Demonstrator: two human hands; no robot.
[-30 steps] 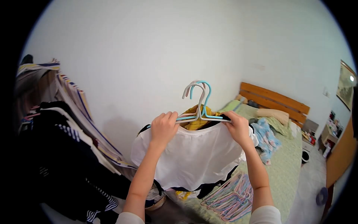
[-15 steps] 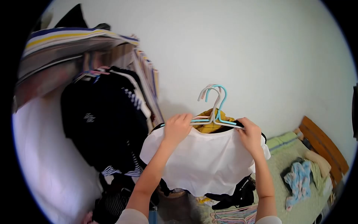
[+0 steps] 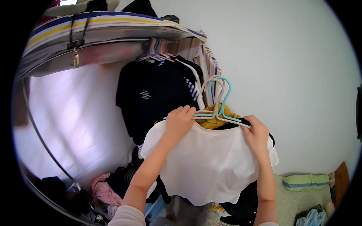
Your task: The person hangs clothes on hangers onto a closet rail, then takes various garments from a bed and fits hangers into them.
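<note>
Hanger bundle with white top, held two-handed before a striped wardrobe

Item 1. Hangers (image 3: 235, 121), grey and turquoise among them, nested, hooks upright and bunched. Location: in front of the person, between the hands, partly overlapping the view of the striped wardrobe cover (image 3: 113, 19).

Item 2. White top (image 3: 207, 162), outermost on the bundle, neckline just below the bars. A mustard garment (image 3: 209, 123) showed within the neck opening; black cloth (image 3: 243, 196) hung behind.

Item 3. Left hand (image 3: 180, 122): grip closed over the left shoulder of the bundle. Right hand (image 3: 257, 135): grip clamped on the right bar ends, thumb towards the wearer.

Item 4. Handling notes, by judgement. The load wanted both shoulders pinched evenly, so that no inner hanger slid out or tipped. Keeping the hooks aligned and facing one way mattered, as did bars kept level and sleeves let hang free of the hands. Too loose a hold risked the layers shearing apart; too hard a squeeze risked dragging the neckline off a bar.

Item 5. Adjacent: a dark shirt (image 3: 147, 98) on the rail, behind and to the left.
</note>
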